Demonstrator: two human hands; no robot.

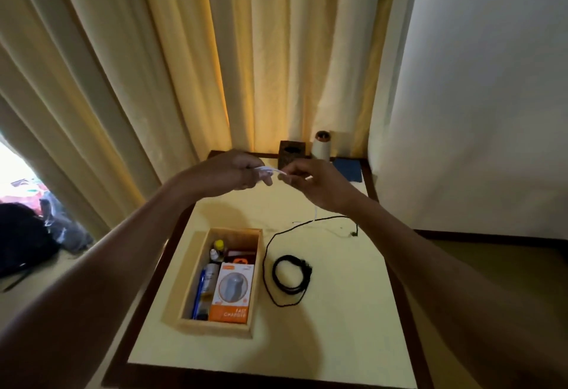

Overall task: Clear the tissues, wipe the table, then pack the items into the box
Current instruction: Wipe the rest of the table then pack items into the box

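Left hand (pixel 230 173) curls round a small coil of white cable (pixel 268 170). Right hand (pixel 319 187) pinches the strand just beside it, its loose tail hanging below. The box (pixel 215 328) lies beneath both, nearer the left hand, its long axis running away from the person.

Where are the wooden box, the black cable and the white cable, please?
wooden box (pixel 215 328): head view, near wall
black cable (pixel 304 267): head view, coil
white cable (pixel 270 169): head view, upper stretch

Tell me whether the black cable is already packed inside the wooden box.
No, the black cable lies coiled on the table just right of the wooden box, outside its walls.
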